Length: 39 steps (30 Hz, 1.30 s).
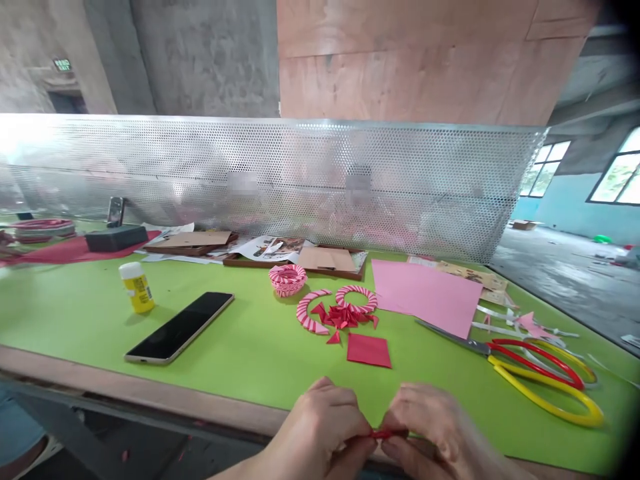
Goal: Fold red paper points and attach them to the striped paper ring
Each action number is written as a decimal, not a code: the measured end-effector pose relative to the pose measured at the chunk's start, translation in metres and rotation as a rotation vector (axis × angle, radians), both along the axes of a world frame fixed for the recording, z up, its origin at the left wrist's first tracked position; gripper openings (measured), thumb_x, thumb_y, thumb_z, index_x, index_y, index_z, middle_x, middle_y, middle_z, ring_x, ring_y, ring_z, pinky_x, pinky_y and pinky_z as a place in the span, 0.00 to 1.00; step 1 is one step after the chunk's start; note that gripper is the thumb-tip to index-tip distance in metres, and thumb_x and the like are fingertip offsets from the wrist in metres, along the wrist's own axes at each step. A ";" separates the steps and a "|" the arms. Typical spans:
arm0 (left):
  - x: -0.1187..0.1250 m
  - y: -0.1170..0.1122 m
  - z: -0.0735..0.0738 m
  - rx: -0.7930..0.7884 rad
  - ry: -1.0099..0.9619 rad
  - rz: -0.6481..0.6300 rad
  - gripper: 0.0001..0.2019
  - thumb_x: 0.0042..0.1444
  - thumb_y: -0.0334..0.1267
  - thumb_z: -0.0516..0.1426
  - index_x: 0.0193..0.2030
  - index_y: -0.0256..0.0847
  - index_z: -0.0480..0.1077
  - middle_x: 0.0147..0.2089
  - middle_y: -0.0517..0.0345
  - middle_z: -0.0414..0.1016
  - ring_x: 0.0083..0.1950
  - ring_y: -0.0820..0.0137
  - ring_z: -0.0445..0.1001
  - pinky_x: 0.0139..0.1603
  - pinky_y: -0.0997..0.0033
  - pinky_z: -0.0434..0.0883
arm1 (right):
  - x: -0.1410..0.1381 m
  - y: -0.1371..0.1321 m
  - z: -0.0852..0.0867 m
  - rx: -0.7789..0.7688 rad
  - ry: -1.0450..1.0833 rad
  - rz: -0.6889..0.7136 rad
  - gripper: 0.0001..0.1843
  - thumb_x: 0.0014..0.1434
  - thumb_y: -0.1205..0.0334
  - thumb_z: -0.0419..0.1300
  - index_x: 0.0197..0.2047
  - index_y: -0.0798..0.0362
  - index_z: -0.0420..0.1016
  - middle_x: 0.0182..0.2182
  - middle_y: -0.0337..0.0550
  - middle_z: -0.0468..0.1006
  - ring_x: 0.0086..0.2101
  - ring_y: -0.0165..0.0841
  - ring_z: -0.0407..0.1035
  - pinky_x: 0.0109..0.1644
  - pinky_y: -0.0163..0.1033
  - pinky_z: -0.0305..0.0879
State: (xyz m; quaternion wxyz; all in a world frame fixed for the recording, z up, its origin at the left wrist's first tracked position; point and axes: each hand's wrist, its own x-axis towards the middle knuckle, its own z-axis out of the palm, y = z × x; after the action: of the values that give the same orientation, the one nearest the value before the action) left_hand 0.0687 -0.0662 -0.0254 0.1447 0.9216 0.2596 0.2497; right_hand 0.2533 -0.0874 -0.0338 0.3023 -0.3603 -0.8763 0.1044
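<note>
At the table's front edge, my left hand (320,433) and my right hand (430,427) pinch a small folded piece of red paper (387,433) between their fingertips. Beyond them lies a square of red paper (369,350), next to a heap of folded red paper triangles (344,317). Two curved strips of pink-and-white folded paper units (311,311) (356,298) flank the heap. Behind these stands a small woven paper bowl (287,279). A pink paper sheet (427,297) lies to the right. Scissors with red and yellow handles (545,377) rest nearest my right hand.
The green tabletop (75,313) holds a glue bottle (137,287) and a black smartphone (179,327) at left. Cardboard, papers and a dark box (116,238) lie further back, before a perforated metal screen (270,180). White and pink paper scraps (533,327) lie at right.
</note>
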 end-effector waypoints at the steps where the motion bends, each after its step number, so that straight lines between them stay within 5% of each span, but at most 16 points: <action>1: 0.000 0.000 -0.003 0.002 -0.028 -0.012 0.08 0.49 0.28 0.52 0.21 0.37 0.67 0.21 0.56 0.70 0.24 0.74 0.67 0.27 0.77 0.60 | 0.001 -0.001 -0.001 0.051 -0.032 0.005 0.15 0.59 0.59 0.49 0.24 0.53 0.68 0.18 0.39 0.69 0.21 0.28 0.62 0.25 0.32 0.56; 5: 0.002 0.006 -0.018 -0.032 -0.169 -0.087 0.11 0.50 0.34 0.51 0.20 0.37 0.68 0.17 0.57 0.67 0.19 0.76 0.64 0.21 0.79 0.59 | 0.003 0.000 0.000 0.169 -0.111 0.050 0.21 0.60 0.56 0.46 0.19 0.53 0.65 0.15 0.38 0.67 0.19 0.27 0.60 0.24 0.33 0.54; 10: 0.003 0.015 -0.026 -0.066 -0.180 -0.053 0.09 0.48 0.34 0.51 0.21 0.38 0.68 0.18 0.58 0.68 0.19 0.77 0.62 0.20 0.79 0.58 | 0.004 0.007 0.007 0.125 -0.003 0.072 0.21 0.61 0.54 0.44 0.22 0.51 0.67 0.16 0.38 0.68 0.19 0.28 0.63 0.23 0.32 0.57; 16: 0.004 0.021 -0.008 0.054 -0.131 -0.014 0.08 0.48 0.29 0.51 0.21 0.38 0.66 0.18 0.60 0.68 0.20 0.77 0.64 0.24 0.78 0.59 | 0.002 0.021 0.014 0.214 0.177 0.095 0.12 0.58 0.52 0.49 0.37 0.50 0.68 0.26 0.42 0.75 0.25 0.32 0.69 0.27 0.34 0.63; 22: 0.012 0.028 0.015 -0.004 -0.080 0.099 0.08 0.48 0.26 0.51 0.21 0.36 0.64 0.20 0.58 0.66 0.24 0.75 0.64 0.28 0.77 0.60 | 0.003 0.045 0.014 0.112 0.129 0.091 0.04 0.55 0.64 0.55 0.28 0.52 0.67 0.22 0.38 0.71 0.24 0.29 0.65 0.28 0.33 0.60; 33: 0.030 0.101 0.024 -0.149 -0.169 0.125 0.09 0.50 0.27 0.49 0.22 0.35 0.65 0.22 0.61 0.62 0.26 0.75 0.60 0.26 0.78 0.59 | 0.016 0.112 0.014 -0.068 0.235 -0.045 0.14 0.59 0.59 0.50 0.24 0.54 0.66 0.19 0.36 0.64 0.22 0.28 0.59 0.24 0.33 0.55; 39: 0.034 0.123 0.006 -0.160 -0.248 0.179 0.09 0.53 0.29 0.49 0.26 0.35 0.69 0.25 0.59 0.68 0.28 0.74 0.64 0.30 0.76 0.61 | 0.014 0.128 -0.006 -0.188 0.405 -0.098 0.14 0.60 0.59 0.47 0.28 0.56 0.67 0.22 0.39 0.65 0.24 0.29 0.60 0.25 0.33 0.57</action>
State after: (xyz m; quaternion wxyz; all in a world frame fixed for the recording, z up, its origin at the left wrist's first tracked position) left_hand 0.1032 0.0570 -0.0198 0.2257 0.8425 0.3398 0.3519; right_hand 0.2674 0.0402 -0.0399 0.4418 -0.4006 -0.7657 0.2410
